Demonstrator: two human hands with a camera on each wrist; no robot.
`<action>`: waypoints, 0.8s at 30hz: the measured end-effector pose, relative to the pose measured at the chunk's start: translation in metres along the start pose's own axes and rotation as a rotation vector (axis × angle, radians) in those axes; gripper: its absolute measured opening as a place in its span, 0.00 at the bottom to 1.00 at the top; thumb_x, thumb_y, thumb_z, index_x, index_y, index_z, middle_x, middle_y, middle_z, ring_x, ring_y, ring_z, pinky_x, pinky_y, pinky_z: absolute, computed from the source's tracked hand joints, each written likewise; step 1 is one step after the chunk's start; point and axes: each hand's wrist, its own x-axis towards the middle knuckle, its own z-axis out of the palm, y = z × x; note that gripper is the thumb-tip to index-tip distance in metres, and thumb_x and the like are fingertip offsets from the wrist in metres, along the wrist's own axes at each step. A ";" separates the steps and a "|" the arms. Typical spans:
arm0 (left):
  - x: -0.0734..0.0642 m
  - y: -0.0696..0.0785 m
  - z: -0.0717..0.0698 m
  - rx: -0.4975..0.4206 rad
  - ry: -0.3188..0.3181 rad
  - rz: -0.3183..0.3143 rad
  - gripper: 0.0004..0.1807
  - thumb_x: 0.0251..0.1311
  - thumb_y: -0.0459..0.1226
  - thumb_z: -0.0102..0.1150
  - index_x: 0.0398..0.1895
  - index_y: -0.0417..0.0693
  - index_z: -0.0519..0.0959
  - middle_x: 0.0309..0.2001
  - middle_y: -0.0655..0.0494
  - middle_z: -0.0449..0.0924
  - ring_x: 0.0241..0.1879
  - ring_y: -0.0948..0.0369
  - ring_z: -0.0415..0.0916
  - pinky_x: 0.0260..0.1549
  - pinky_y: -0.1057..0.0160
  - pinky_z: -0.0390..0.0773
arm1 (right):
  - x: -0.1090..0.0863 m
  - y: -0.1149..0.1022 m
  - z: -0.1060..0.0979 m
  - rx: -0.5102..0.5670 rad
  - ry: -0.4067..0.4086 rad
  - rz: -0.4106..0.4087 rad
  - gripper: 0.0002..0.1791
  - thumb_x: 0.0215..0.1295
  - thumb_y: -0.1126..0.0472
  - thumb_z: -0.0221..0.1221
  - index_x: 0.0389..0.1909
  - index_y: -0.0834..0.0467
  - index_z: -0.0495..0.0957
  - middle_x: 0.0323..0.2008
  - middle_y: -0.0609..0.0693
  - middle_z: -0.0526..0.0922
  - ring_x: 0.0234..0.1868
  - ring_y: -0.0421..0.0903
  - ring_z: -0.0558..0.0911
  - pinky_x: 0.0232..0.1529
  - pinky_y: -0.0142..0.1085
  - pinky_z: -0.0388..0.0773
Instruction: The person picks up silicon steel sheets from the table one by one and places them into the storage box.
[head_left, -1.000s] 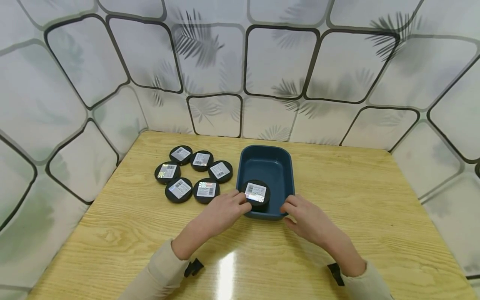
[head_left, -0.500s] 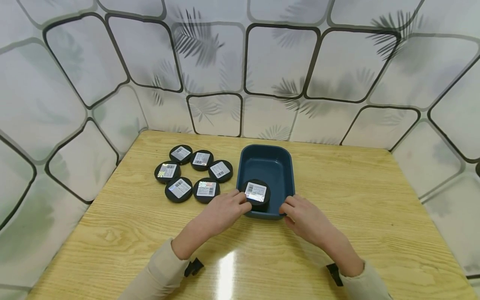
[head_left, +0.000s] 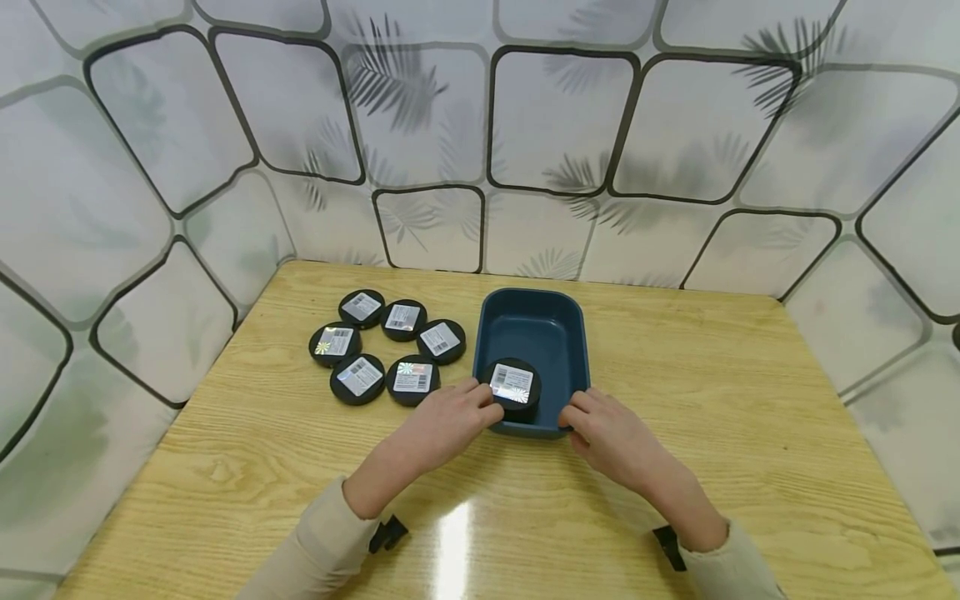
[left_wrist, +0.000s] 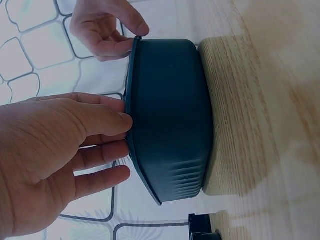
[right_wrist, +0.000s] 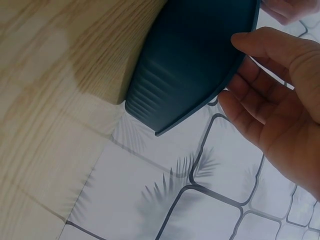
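A dark blue plastic bin (head_left: 551, 333) stands on the table. My left hand (head_left: 453, 421) grips the near left part of its rim. In the left wrist view, my left thumb (left_wrist: 112, 121) lies on the outside of the rim, with the fingers over the other side. My right hand (head_left: 618, 437) pinches the rim at the near right corner; the right wrist view shows that thumb (right_wrist: 257, 42) against the bin's outer wall. Inside the bin, at the near left, lies a round black container (head_left: 513, 387) with a white label, partly hidden by my left fingers.
Several similar round black containers (head_left: 358, 379) form a loose ring on the wooden table (head_left: 720, 358), left of the bin. Patterned fabric walls (head_left: 562, 125) rise behind the table and on both sides.
My right fingers have closed slightly onto the rim, the thumb coming up against the bin. The left hand, the bin and the black containers stay where they were.
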 end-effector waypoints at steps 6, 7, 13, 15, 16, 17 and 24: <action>0.000 0.000 0.000 -0.001 0.003 0.005 0.05 0.61 0.32 0.64 0.35 0.54 0.82 0.33 0.58 0.74 0.34 0.60 0.71 0.28 0.66 0.75 | 0.000 -0.001 0.000 -0.003 0.008 -0.005 0.13 0.47 0.74 0.71 0.30 0.56 0.80 0.30 0.47 0.77 0.32 0.44 0.74 0.35 0.36 0.75; 0.000 0.000 0.000 -0.001 0.009 0.007 0.05 0.61 0.33 0.65 0.35 0.54 0.82 0.33 0.58 0.74 0.34 0.60 0.71 0.28 0.66 0.75 | 0.000 -0.001 0.000 -0.003 0.009 -0.005 0.13 0.47 0.74 0.71 0.29 0.56 0.80 0.30 0.47 0.77 0.32 0.44 0.74 0.35 0.36 0.75; 0.000 0.000 0.002 -0.025 0.049 0.013 0.04 0.58 0.35 0.67 0.33 0.53 0.81 0.32 0.58 0.75 0.33 0.61 0.72 0.28 0.67 0.75 | -0.001 -0.001 0.001 -0.015 0.007 0.007 0.13 0.47 0.74 0.71 0.29 0.55 0.80 0.30 0.46 0.76 0.32 0.43 0.74 0.34 0.35 0.75; -0.001 0.000 0.003 -0.040 0.050 0.012 0.04 0.58 0.36 0.67 0.34 0.54 0.81 0.33 0.58 0.75 0.33 0.61 0.72 0.29 0.67 0.75 | -0.002 -0.001 0.002 -0.023 0.014 0.005 0.14 0.46 0.73 0.71 0.29 0.55 0.80 0.30 0.46 0.76 0.32 0.43 0.73 0.34 0.35 0.75; -0.001 0.000 0.003 -0.048 0.047 0.011 0.04 0.59 0.37 0.67 0.35 0.54 0.81 0.33 0.59 0.75 0.33 0.61 0.72 0.30 0.67 0.75 | -0.002 -0.001 0.002 -0.023 0.019 0.002 0.14 0.46 0.73 0.72 0.29 0.55 0.80 0.30 0.46 0.76 0.31 0.43 0.73 0.34 0.34 0.75; -0.001 0.000 0.003 -0.055 0.046 0.010 0.04 0.59 0.37 0.67 0.35 0.54 0.81 0.33 0.59 0.75 0.34 0.61 0.72 0.30 0.67 0.75 | -0.002 -0.001 0.003 -0.024 0.023 0.001 0.14 0.46 0.73 0.72 0.29 0.55 0.80 0.29 0.46 0.76 0.31 0.43 0.73 0.34 0.34 0.74; 0.000 -0.003 -0.005 -0.115 0.020 -0.013 0.05 0.62 0.39 0.66 0.38 0.53 0.80 0.34 0.58 0.74 0.35 0.61 0.73 0.31 0.66 0.77 | 0.000 -0.001 0.004 -0.034 0.050 -0.009 0.15 0.45 0.74 0.72 0.28 0.56 0.79 0.29 0.46 0.75 0.30 0.43 0.72 0.32 0.34 0.74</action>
